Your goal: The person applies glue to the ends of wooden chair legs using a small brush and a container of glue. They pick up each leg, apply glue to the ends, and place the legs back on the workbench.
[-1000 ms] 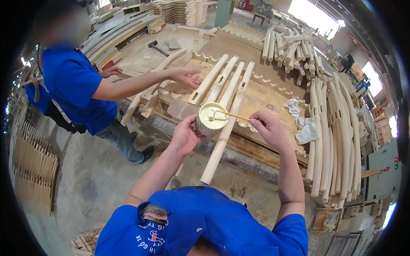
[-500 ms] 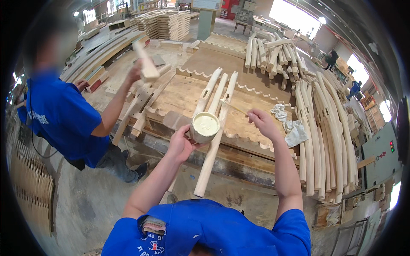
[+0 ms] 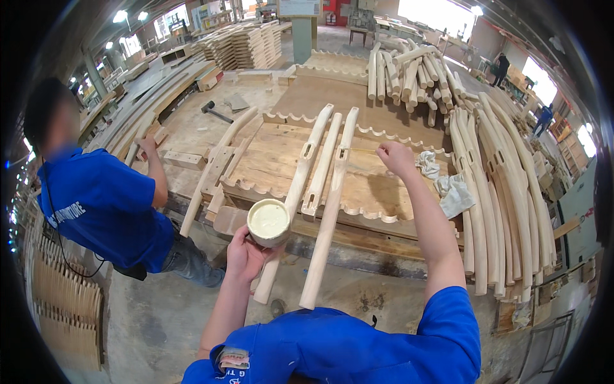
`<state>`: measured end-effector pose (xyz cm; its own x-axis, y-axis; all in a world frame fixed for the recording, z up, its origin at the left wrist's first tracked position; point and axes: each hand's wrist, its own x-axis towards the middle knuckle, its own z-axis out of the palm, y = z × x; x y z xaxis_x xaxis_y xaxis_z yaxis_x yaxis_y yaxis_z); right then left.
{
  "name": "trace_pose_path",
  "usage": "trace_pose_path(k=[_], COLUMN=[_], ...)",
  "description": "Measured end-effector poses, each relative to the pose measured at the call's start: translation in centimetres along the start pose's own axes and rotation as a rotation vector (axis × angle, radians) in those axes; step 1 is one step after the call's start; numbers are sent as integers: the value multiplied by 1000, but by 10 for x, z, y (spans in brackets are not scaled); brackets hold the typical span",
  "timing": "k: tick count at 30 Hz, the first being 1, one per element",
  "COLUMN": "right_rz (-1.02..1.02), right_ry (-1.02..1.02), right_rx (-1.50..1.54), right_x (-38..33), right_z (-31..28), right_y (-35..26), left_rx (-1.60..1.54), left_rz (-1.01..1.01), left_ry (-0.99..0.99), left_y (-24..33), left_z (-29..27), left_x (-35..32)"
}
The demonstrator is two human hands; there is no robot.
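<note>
My left hand [image 3: 245,256] grips a round tub [image 3: 268,221] of pale cream paste, tilted a little so its open top shows. My right hand [image 3: 396,157] pinches a thin stick [image 3: 364,150]. The stick's far end reaches the slot in the right-hand wooden leg [image 3: 327,224]. That leg lies lengthwise on the bench, its near end jutting past the edge. Beside it are a shorter slotted wooden bar [image 3: 323,165] and a second slotted leg [image 3: 298,182]. The tub is next to this second leg and covers part of it.
Wavy-edged wooden racks [image 3: 384,136] line the bench. White rags [image 3: 453,194] lie to the right, before stacked curved legs [image 3: 495,198]. More turned pieces [image 3: 412,80] are heaped at the back. A co-worker [image 3: 102,211] stands at left, near a hammer [image 3: 216,111].
The tub has moved left, off the legs' near part, uncovering the short bar's slotted end. My right hand has shifted slightly up. The co-worker's raised arm and wooden piece have come down leftward.
</note>
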<state>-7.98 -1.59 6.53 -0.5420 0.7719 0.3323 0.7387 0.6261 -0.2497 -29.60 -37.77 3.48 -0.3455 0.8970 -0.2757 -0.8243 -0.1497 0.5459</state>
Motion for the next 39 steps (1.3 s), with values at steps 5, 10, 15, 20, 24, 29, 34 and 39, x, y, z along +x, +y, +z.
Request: trace_pose_path(k=[5, 10, 15, 20, 24, 29, 34, 39], right_rz=[-34, -48, -101, -56, -53, 7, 0, -49], right_ry=[51, 7, -60, 2, -35, -20, -76, -31], right_rx=[-6, 35, -27, 5, -44, 35, 21, -35], right_x=[5, 9, 9, 8, 5, 1, -5, -12], right_z=[9, 2, -2, -7, -8, -7, -6, -16], right_y=[6, 6, 2, 11, 12, 18, 13, 5], left_rx=[8, 11, 30, -2, 6, 28, 38, 19], left_rz=[21, 34, 40, 13, 25, 36, 42, 41], left_ry=[39, 35, 23, -51, -57, -9, 19, -24], left_y=[1, 1, -1, 2, 1, 0, -1, 0], left_z=[-5, -12, -13, -15, -19, -9, -7, -13], left_x=[-1, -3, -2, -1, -4, -6, -9, -11])
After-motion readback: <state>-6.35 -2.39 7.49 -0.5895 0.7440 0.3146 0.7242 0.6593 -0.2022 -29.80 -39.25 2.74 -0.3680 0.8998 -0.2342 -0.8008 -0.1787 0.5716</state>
